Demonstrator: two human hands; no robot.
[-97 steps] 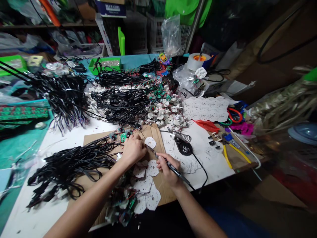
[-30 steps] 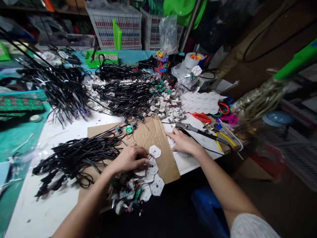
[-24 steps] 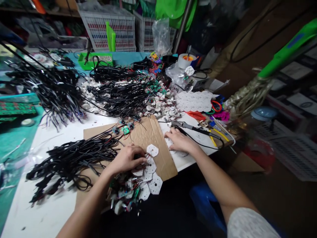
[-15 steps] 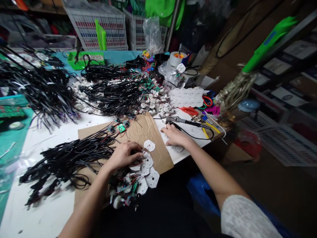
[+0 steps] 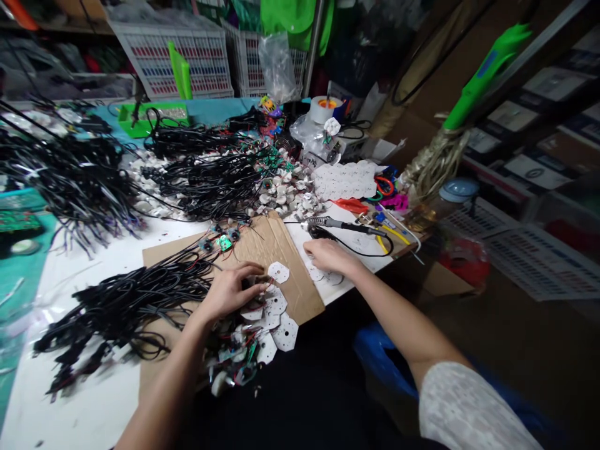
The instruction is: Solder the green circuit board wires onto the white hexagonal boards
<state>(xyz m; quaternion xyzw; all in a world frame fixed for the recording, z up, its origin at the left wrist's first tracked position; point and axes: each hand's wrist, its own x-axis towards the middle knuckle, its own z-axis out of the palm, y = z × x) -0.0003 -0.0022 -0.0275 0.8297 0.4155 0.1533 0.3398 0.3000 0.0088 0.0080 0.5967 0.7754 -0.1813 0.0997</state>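
My left hand [image 5: 235,289] is curled over the cardboard, thumb and fingers around something hidden beneath them, with thin red wires beside the fingertips. Just right of it lies a white octagonal board [image 5: 278,272] with a central hole. Several similar boards [image 5: 285,332] overlap below, beside a cluster of small wired parts [image 5: 234,356]. On the white tabletop, my right hand [image 5: 328,255] has its fingers bent down and drawn together above some loose white boards [image 5: 334,279]; whatever is in the fingertips is hidden. A soldering iron [image 5: 342,225] rests in a coil just beyond it.
Black cable bundles [image 5: 140,294] spread left of the cardboard sheet [image 5: 304,294]. More black cables [image 5: 220,181] and white parts pile up behind. A stack of white boards [image 5: 347,180], yellow-handled pliers [image 5: 396,231] and a tape roll [image 5: 323,110] are at the right and back.
My right hand's spread fingers have drawn together and bent down over the loose boards. My left hand has stayed nearly in place. The whole view has shifted slightly.
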